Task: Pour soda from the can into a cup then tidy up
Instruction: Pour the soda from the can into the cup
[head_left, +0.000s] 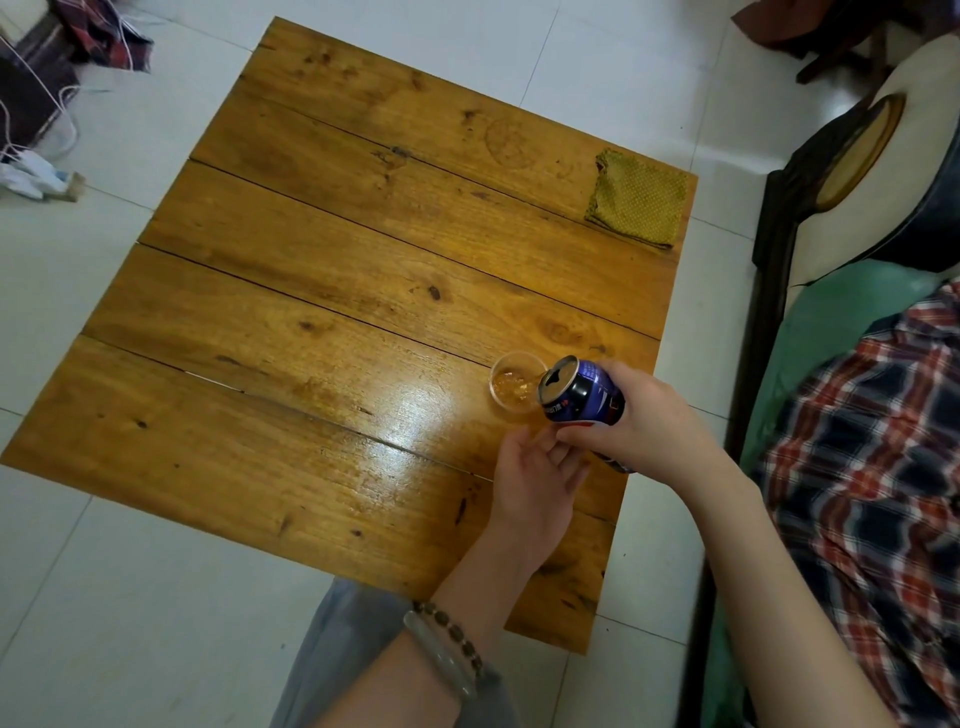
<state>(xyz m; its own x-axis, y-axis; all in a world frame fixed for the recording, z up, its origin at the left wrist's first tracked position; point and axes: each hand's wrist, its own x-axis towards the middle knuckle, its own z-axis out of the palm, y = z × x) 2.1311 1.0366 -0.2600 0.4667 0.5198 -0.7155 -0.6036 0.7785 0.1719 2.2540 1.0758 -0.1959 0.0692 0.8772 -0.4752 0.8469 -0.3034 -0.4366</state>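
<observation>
Gripping the can (584, 393), right hand (647, 427) tilts it over cup (508, 383).

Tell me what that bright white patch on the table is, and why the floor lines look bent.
Head view: the patch is glare, a light mirrored in the glossy table, just left of the cup. Head view again: the wide-angle lens bows the joints of the floor tiles toward the picture's edges, and the print on the can looks slightly soft.
</observation>
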